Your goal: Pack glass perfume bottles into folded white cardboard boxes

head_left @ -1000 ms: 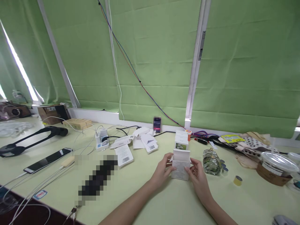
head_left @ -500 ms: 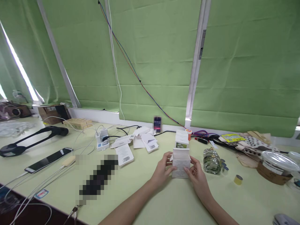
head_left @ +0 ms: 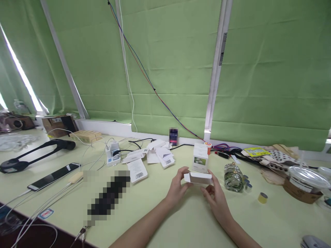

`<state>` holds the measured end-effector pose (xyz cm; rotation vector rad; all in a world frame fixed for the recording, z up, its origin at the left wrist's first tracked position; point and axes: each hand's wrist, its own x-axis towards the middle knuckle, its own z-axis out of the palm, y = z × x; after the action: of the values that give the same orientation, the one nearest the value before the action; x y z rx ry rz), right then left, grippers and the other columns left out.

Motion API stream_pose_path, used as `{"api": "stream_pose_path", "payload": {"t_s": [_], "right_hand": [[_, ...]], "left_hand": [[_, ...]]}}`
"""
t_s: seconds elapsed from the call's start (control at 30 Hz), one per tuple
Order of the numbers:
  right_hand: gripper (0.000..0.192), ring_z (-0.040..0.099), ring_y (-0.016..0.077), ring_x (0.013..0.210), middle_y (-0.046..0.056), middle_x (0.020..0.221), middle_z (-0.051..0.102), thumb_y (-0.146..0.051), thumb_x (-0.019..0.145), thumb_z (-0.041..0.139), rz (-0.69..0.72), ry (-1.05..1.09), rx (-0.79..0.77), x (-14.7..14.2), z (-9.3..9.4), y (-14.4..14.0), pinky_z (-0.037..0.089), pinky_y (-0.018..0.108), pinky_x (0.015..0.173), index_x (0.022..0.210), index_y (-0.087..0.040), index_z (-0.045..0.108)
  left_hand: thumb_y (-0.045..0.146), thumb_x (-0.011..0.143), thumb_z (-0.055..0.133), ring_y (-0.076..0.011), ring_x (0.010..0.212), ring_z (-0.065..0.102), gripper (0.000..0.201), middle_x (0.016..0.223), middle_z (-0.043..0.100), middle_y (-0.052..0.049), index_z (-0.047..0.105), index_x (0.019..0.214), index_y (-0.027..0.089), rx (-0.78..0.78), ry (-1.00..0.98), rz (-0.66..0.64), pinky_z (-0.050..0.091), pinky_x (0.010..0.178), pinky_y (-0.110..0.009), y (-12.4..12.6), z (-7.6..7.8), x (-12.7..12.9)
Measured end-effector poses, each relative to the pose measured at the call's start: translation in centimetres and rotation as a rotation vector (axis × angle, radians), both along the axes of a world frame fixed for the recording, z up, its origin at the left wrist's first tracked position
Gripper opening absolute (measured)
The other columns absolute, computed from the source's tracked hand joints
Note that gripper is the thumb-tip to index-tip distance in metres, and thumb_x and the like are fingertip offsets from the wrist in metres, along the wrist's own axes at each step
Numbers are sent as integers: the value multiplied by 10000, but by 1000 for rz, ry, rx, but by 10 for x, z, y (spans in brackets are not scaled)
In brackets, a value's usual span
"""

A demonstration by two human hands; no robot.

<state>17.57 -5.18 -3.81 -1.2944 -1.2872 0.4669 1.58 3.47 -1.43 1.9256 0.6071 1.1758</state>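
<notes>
Green blinds (head_left: 168,62) fill the whole far wall, with coloured wires (head_left: 144,75) hanging down across them to a pale green table (head_left: 181,220).

Head view: both hands meet at table centre. Left hand (head_left: 177,187) pinches the left end of a small white carton (head_left: 199,178), thumb on the near side, fingers curled over the far edge. Right hand (head_left: 216,194) has fingertips at the carton's right end and under it, partly open; whether it truly grips or just steadies is hard to tell. Carton is held low over the table, turned so only a thin long face shows, a small flap sticking out on its left.

Just beyond it stands a second white box (head_left: 200,159) with a green picture on the front, upright, apart from the hands. An orange-capped item (head_left: 208,147) sits just right of that box, against the far edge. Glass bottle (head_left: 233,177) lies on its side to the right of the right hand, near it but not touching. Small yellow tape roll (head_left: 262,197) further right. Clear-lidded paper bowl (head_left: 301,184) at far right.

Left side: barcode labels and papers (head_left: 155,158), white charger block (head_left: 113,153), phone (head_left: 53,176) lying flat on a cable, black stand (head_left: 36,153).
</notes>
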Motion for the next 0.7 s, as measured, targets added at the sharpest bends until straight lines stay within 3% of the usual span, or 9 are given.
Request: {"api": "stream_pose_path", "payload": {"t_s": [0.1, 0.27, 0.37, 0.43, 0.5, 0.57, 0.7], "right_hand": [[570, 588, 179, 803, 95, 1242, 513, -364, 845, 534, 7, 29, 31, 0, 1, 0, 494, 311, 699, 1365, -236, 338], [552, 574, 183, 721, 89, 1109, 574, -395, 800, 589, -77, 74, 15, 7, -6, 7, 497, 321, 646, 1285, -192, 422], [575, 541, 174, 653, 66, 1011, 595, -415, 781, 602, -146, 63, 25, 12, -5, 9, 476, 324, 615, 1289, -194, 445], [621, 502, 170, 585, -2, 774, 569, -422, 788, 593, -166, 49, -9, 13, -1, 8, 442, 309, 573, 1339, -201, 413], [657, 455, 166, 527, -64, 586, 446, -423, 798, 578, -167, 48, -56, 13, 4, 6, 394, 287, 527, 1380, -198, 373], [671, 429, 163, 503, -87, 526, 372, -425, 797, 570, -164, 69, -75, 11, 6, 4, 358, 272, 502, 1391, -192, 362], [715, 407, 157, 489, -97, 514, 365, -437, 801, 557, -139, 101, -84, 6, 7, 3, 336, 265, 499, 1424, -208, 292]], "left_hand": [[148, 748, 625, -202, 1051, 566, 448, 1100, 595, -44, 465, 1158, 231, -19, 1, -38, 457, 944, -370, -3, 2, 0], [310, 852, 556, -210, 1090, 547, 373, 1168, 564, -72, 446, 1198, 226, -36, -12, -47, 433, 981, -393, 0, 0, 1], [377, 907, 458, -233, 1191, 471, 315, 1209, 519, -94, 475, 1180, 220, 80, -5, 167, 347, 1049, -421, 15, -4, -2], [398, 904, 448, -240, 1239, 418, 304, 1238, 458, -95, 502, 1147, 225, 115, 15, 377, 306, 1076, -422, 33, -6, -7], [407, 900, 430, -249, 1283, 366, 309, 1304, 366, -97, 530, 1129, 225, 57, 63, 589, 291, 1087, -416, 53, -7, -14], [392, 893, 412, -263, 1324, 310, 318, 1376, 289, -84, 564, 1128, 240, -38, 168, 756, 275, 1096, -419, 73, -8, -21], [321, 852, 454, -325, 1388, 184, 321, 1470, 245, -93, 615, 1109, 215, -98, 218, 794, 200, 1116, -468, 102, -9, -27]]}}
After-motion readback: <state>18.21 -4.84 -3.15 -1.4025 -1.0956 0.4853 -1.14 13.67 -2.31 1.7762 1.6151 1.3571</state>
